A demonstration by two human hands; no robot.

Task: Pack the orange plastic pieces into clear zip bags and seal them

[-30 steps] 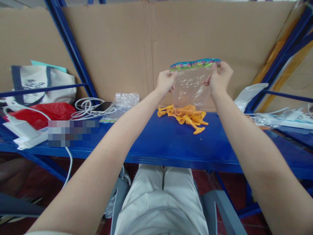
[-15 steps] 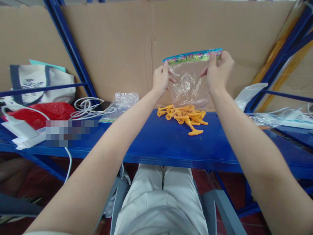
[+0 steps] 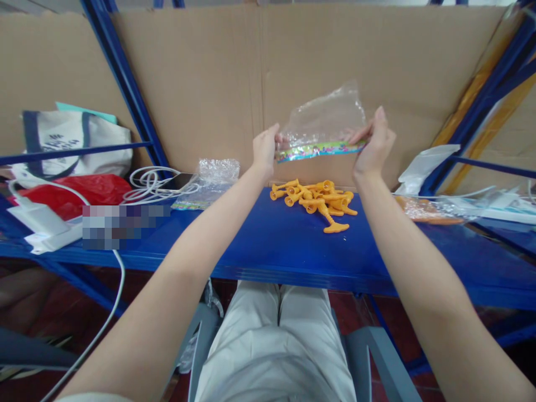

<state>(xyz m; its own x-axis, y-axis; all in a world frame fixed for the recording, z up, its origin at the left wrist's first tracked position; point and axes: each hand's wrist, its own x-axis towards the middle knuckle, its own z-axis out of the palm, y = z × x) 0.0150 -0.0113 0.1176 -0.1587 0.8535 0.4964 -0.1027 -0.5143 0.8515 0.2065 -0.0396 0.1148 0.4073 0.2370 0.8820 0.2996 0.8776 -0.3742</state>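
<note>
Between both hands, raised above the shelf, a clear plastic bag (image 3: 329, 114) is stretched out, its coloured printed strip along the lower edge and its clear part upward. My left hand (image 3: 267, 148) pinches the strip's left end. My right hand (image 3: 374, 142) grips the right end, with some fingers behind the plastic. No contents show in the bag. Beneath it, on the blue shelf (image 3: 268, 245), lies a pile of orange plastic pieces (image 3: 314, 198) with T-shaped handles and cup-like ends. Neither hand touches them.
Left of the pile are more clear plastic bags (image 3: 213, 181), a coiled white cable (image 3: 153, 184), a red plastic bag (image 3: 75, 195), a power strip (image 3: 54, 234) and a canvas bag (image 3: 104, 145). Packed orange pieces (image 3: 435, 209) lie right. A cardboard wall (image 3: 201, 84) stands behind.
The bag has been flipped over: its printed strip was on top and is now at the bottom. Both hands turned with it and came slightly lower. The orange pile stayed put.
</note>
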